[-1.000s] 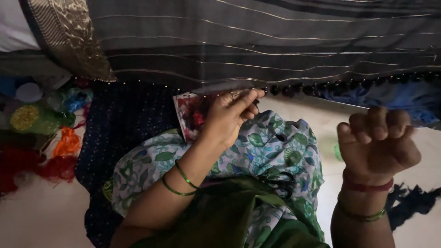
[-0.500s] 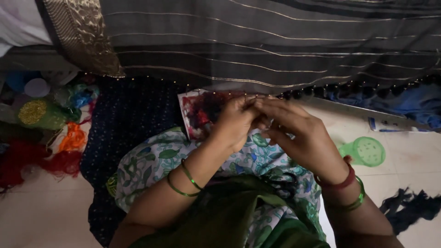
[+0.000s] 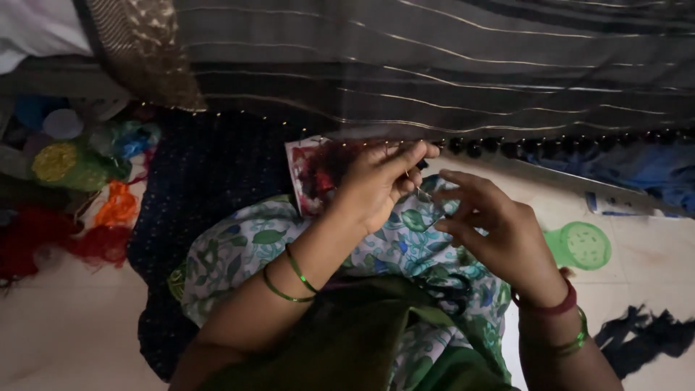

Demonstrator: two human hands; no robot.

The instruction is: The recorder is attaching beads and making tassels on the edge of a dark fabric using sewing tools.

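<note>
1. Pinched between thumb and forefinger of the left hand is something very small at the edge of the dark cloth; the other fingers are curled in. Whether it is a bead or a fold of cloth is too small to tell.
2. Just beside it, the right hand holds a thin needle in a narrow fingertip grip, its point aimed toward the left fingertips.
3. Both hands hover over the lap, which is covered by a floral cloth of white, green and blue, with a dark green cloth nearer the body.
4. Black-handled scissors lie on the lap under the right wrist.
5. Green bangles ring the left forearm; a red band and a green bangle ring the right wrist.
6. Behind the left hand a small red-and-white packet rests against a dark blue dotted fabric.
7. Farther off, the dark striped cloth spans the top, its lower edge lined with dark beads.
8. At far left lie coloured thread bundles; at right, a green round lid sits on the pale floor.
</note>
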